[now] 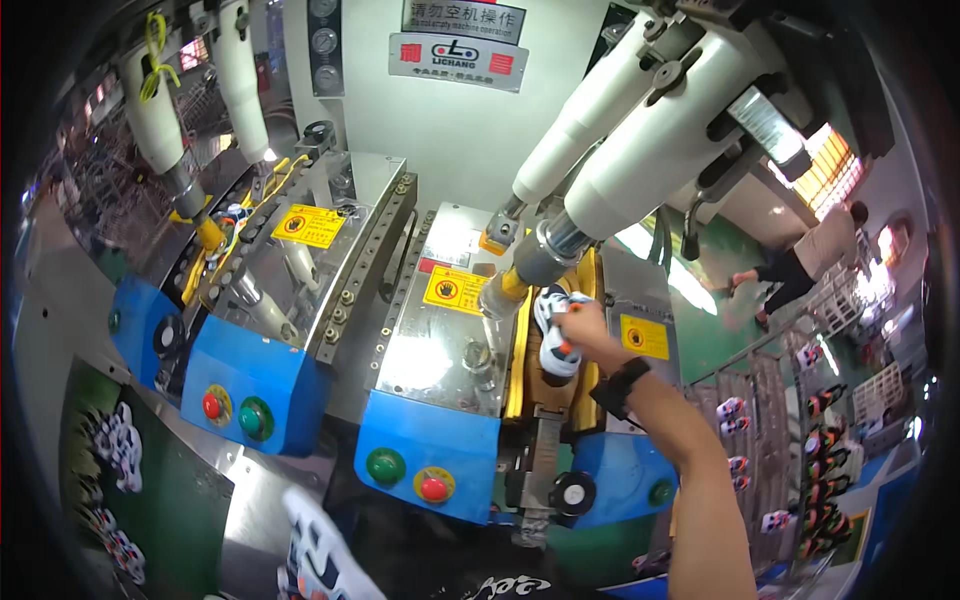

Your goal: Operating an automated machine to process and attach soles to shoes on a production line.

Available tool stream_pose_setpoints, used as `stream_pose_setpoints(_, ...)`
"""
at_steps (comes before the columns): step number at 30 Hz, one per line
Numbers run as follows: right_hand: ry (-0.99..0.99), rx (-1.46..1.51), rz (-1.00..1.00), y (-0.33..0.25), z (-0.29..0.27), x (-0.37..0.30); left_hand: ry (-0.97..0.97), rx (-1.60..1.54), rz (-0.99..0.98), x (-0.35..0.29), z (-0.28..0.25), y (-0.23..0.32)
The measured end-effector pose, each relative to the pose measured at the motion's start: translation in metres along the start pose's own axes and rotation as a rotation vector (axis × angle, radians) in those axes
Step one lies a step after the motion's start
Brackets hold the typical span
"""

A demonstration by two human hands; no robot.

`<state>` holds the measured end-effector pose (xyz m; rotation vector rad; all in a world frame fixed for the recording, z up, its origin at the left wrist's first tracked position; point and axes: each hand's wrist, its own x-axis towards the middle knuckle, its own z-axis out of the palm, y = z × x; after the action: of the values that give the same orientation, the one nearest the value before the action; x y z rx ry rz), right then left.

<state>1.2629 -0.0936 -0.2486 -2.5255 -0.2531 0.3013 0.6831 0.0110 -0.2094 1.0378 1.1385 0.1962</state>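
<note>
Reaching in from the near right, our right hand (585, 328) is closed on a white-and-black shoe (557, 362) with orange patches. This shoe lies between the yellow pads (518, 372) of the right machine (425, 437), beneath its thick white press arms (625, 165). Our left hand is out of sight, so we cannot tell whether it holds anything. At the near left edge, a second shoe (325, 555) stands tilted, partly cut off. As far as we can judge, placing the first shoe is mostly done, but our hand is not yet clear of it; whether the press touches it we cannot tell. The second shoe is outside both machines. In the far left machine (250, 375), something colourful, perhaps another shoe, sits between pads. More shoes (125, 450) stand at the left.
</note>
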Motion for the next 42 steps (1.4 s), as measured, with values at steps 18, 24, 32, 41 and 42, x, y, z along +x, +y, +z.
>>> stream_pose_setpoints(18, 0.287, -0.134, -0.345, -0.069, 0.026, -0.119, 0.264, -0.287, -0.099, 0.043, -0.08, -0.024)
stream_pose_setpoints(24, -0.174, -0.429, -1.196, -0.142, 0.116, -0.307, 0.047, -0.3, -0.195, 0.063, -0.105, -0.041)
stream_pose_setpoints(32, -0.375, -0.303, -1.268, -0.139, 0.162, -0.4, 0.277, -0.222, -0.056, 0.017, -0.136, -0.079)
stream_pose_setpoints(41, -1.19, 0.136, -1.129, -0.108, 0.214, -0.507, 0.914, -0.122, 0.349, 0.012, -0.215, -0.157)
stream_pose_setpoints(42, -1.256, 0.147, -1.093, -0.119, 0.217, -0.518, 0.966, 0.008, 0.379, 0.026, -0.236, -0.173)
